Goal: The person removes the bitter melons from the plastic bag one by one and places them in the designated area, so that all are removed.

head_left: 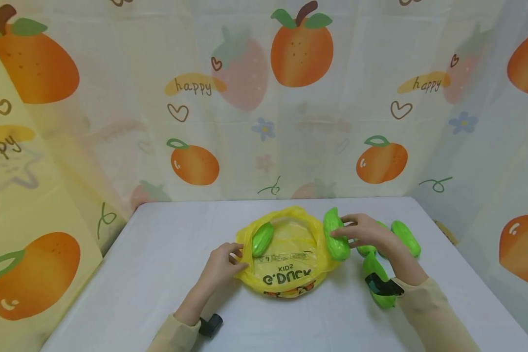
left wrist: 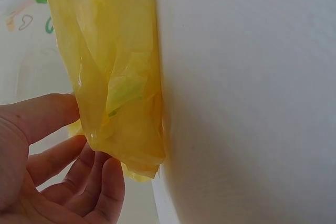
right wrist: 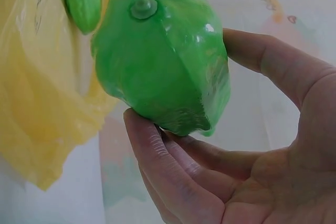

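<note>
A yellow plastic bag [head_left: 290,247] with a duck print stands with its mouth wide on the table. At its left side, my left hand [head_left: 222,264] pinches the rim between thumb and index finger [left wrist: 55,158]. A green toy cucumber [head_left: 262,239] leans inside the bag's left part. My right hand [head_left: 367,232] grips a thick, bumpy green toy bitter melon [head_left: 336,234] at the bag's right rim. In the right wrist view the bitter melon [right wrist: 157,61] shows its end with a small round nub, thumb and fingers on opposite sides.
Several more green toy vegetables lie to the right: an elongated one [head_left: 406,238] at the back, others partly behind the right hand, and a long green one [head_left: 374,266] under the right wrist's black camera [head_left: 384,284]. A fruit-printed curtain [head_left: 264,146] rises behind the white table [head_left: 158,264].
</note>
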{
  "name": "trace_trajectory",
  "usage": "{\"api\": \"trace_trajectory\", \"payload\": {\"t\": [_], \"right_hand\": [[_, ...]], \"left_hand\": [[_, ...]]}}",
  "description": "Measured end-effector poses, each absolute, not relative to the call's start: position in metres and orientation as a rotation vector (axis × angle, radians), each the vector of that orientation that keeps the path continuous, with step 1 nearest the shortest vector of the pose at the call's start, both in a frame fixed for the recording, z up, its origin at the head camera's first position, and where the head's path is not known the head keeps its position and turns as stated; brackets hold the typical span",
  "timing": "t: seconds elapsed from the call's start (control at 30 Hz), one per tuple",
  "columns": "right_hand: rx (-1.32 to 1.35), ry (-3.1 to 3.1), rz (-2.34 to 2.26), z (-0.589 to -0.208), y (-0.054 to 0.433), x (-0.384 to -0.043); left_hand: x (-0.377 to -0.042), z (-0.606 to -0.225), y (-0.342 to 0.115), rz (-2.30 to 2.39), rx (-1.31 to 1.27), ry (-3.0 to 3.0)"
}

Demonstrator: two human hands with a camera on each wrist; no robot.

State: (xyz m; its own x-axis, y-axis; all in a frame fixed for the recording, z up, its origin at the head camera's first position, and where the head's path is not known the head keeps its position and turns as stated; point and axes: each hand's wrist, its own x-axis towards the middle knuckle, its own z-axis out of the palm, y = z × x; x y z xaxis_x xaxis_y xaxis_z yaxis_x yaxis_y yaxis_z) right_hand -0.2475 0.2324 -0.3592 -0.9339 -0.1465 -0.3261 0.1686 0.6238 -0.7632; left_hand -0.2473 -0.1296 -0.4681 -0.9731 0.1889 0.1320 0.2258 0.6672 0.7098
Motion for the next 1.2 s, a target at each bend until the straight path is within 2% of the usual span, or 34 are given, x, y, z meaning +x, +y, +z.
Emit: {"api": "trace_trajectory", "payload": {"t": [1.2], "right_hand": [[-0.007,2.517,-1.149,-0.363,0.304,-0.22]], "left_hand": [[-0.247,-0.468,-0.128,-1.204,-0.34,-2.828]]}}
